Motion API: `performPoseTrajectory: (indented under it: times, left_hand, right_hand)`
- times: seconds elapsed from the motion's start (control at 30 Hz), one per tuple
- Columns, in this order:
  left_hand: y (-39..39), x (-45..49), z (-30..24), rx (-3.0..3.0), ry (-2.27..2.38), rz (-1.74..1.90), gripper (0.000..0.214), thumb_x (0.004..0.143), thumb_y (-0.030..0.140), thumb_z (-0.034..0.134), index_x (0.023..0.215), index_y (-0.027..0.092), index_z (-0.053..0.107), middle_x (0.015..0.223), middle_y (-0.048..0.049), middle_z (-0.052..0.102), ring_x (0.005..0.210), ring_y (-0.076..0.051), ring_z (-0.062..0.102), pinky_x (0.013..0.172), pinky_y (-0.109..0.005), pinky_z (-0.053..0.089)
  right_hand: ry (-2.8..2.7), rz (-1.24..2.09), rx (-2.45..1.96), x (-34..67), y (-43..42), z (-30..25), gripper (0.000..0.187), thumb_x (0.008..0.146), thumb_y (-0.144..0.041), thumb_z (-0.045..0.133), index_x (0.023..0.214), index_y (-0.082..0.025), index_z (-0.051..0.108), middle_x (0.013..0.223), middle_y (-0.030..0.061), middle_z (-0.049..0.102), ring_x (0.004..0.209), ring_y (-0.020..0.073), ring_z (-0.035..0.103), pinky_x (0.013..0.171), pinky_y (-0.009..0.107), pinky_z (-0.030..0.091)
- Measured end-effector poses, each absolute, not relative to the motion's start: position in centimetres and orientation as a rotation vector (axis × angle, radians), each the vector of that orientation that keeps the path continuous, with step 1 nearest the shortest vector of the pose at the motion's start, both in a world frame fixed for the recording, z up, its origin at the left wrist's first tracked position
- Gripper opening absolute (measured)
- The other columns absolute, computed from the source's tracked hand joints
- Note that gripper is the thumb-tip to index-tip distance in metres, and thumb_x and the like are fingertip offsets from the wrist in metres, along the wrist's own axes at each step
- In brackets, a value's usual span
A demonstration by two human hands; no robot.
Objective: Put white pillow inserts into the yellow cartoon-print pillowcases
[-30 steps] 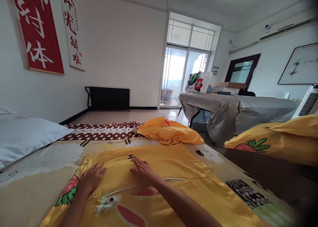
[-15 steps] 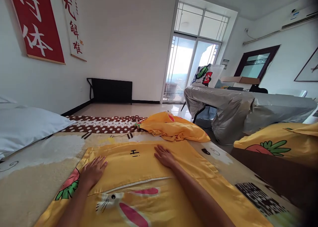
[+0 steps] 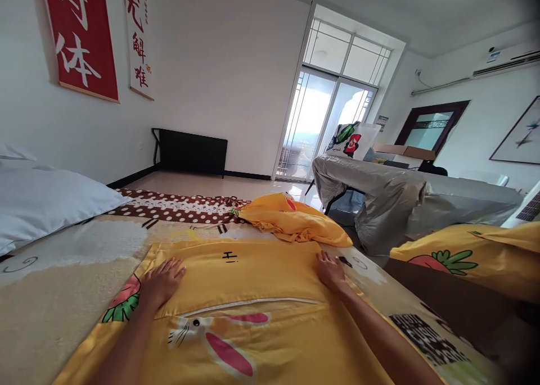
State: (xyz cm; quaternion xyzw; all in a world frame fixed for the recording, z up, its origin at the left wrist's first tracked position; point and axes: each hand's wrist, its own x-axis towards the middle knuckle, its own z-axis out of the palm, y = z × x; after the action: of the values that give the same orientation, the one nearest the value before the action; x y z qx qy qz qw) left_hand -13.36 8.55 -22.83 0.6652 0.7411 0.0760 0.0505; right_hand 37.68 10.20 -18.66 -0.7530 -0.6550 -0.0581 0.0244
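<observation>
A yellow pillowcase (image 3: 270, 278) lies spread on the bed, printed with "Hi", a rabbit and a carrot. A pale-edged opening runs across it between the "Hi" and the rabbit. My left hand (image 3: 162, 281) rests flat on its left part, next to the carrot print, fingers stretched out. On the far right edge of the cloth lies my right hand (image 3: 331, 270), also flat with extended fingers. Just beyond, a crumpled yellow cloth (image 3: 297, 216) with matching prints sits on the bed. Neither hand grips anything.
A white pillow (image 3: 54, 202) lies at the left. Patterned bedding (image 3: 63, 284) is under the pillowcase. More yellow carrot-print fabric (image 3: 485, 247) lies over a brown box (image 3: 447, 295) at the right. Behind stands a table under grey plastic (image 3: 379, 188), with a printed bag (image 3: 352, 140).
My right hand has slid to the right, from the middle of the pillowcase to its right edge. My left hand stays in place on the cloth. The view has tilted slightly.
</observation>
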Motion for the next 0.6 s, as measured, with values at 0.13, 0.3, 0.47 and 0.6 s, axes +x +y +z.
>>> performPoseTrajectory:
  times: [0.13, 0.3, 0.47, 0.6]
  left_hand:
    - [8.5, -13.5, -22.7, 2.038, 2.246, 0.268, 0.054, 0.091, 0.045, 0.029, 0.139, 0.024, 0.041, 0.149, -0.0029, 0.033, 0.139, -0.019, 0.026, 0.113, -0.044, 0.017]
    - [8.2, -13.6, -22.5, 2.049, 2.218, 0.325, 0.054, 0.09, 0.044, 0.029, 0.139, 0.023, 0.041, 0.148, -0.0039, 0.035, 0.138, -0.02, 0.028, 0.113, -0.044, 0.019]
    - [8.1, -13.8, -22.6, 2.059, 2.198, 0.359, 0.054, 0.091, 0.04, 0.027, 0.141, 0.022, 0.037, 0.146, -0.0043, 0.038, 0.137, -0.019, 0.031, 0.112, -0.042, 0.02]
    - [8.3, -13.3, -21.5, 2.084, 2.151, 0.404, 0.053, 0.091, 0.037, 0.027, 0.14, 0.019, 0.039, 0.145, -0.0078, 0.039, 0.136, -0.023, 0.032, 0.109, -0.047, 0.023]
  right_hand:
    - [-2.238, -0.154, -2.028, 29.9, 8.8, -18.3, 0.049, 0.094, -0.022, 0.029, 0.14, -0.014, 0.039, 0.149, 0.0136, 0.03, 0.137, 0.0234, 0.029, 0.11, 0.045, 0.02]
    - [-2.53, 0.271, -1.535, 23.2, 2.8, -20.5, 0.052, 0.096, -0.049, 0.024, 0.143, -0.03, 0.034, 0.149, 0.0016, 0.031, 0.138, 0.0179, 0.027, 0.111, 0.039, 0.023]
    - [-2.407, 0.354, -1.625, 27.3, -0.6, -21.4, 0.056, 0.094, -0.054, 0.024, 0.143, -0.028, 0.036, 0.149, 0.0015, 0.029, 0.14, 0.0181, 0.023, 0.115, 0.041, 0.018]
    - [-2.259, 0.223, -1.876, 35.4, -2.0, -22.0, 0.058, 0.094, -0.053, 0.022, 0.144, -0.025, 0.034, 0.15, 0.0002, 0.026, 0.14, 0.0183, 0.02, 0.115, 0.042, 0.02]
